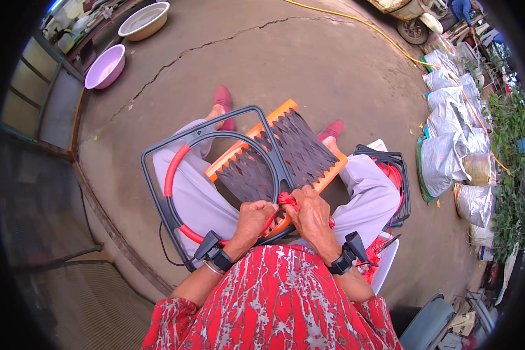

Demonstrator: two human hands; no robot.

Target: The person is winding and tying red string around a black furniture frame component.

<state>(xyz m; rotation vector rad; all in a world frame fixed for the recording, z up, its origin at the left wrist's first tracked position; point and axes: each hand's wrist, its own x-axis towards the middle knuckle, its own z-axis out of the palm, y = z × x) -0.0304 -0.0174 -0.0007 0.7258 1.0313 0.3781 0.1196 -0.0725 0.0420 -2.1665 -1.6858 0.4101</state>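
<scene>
Across my lap lies a black plastic frame (147, 175), a rounded square with a round ring inside it. Red strip or cord (175, 169) is wound tightly round parts of the ring's left side and lower edge. My left hand (254, 223) pinches the ring at its lower right, where red strip shows by the fingers. Just to the right, my right hand (312, 217) grips a small red bundle of strip (287, 200) close against the ring. The two hands nearly touch. Whether the strip is flat or round, I cannot tell.
Under the frame stands an orange stool (331, 172) with dark woven straps. By my right leg are several stacked black frames (398, 157) and a white bin (386, 269) of red material. White sacks (443, 160) line the right; two basins (106, 67) sit far left.
</scene>
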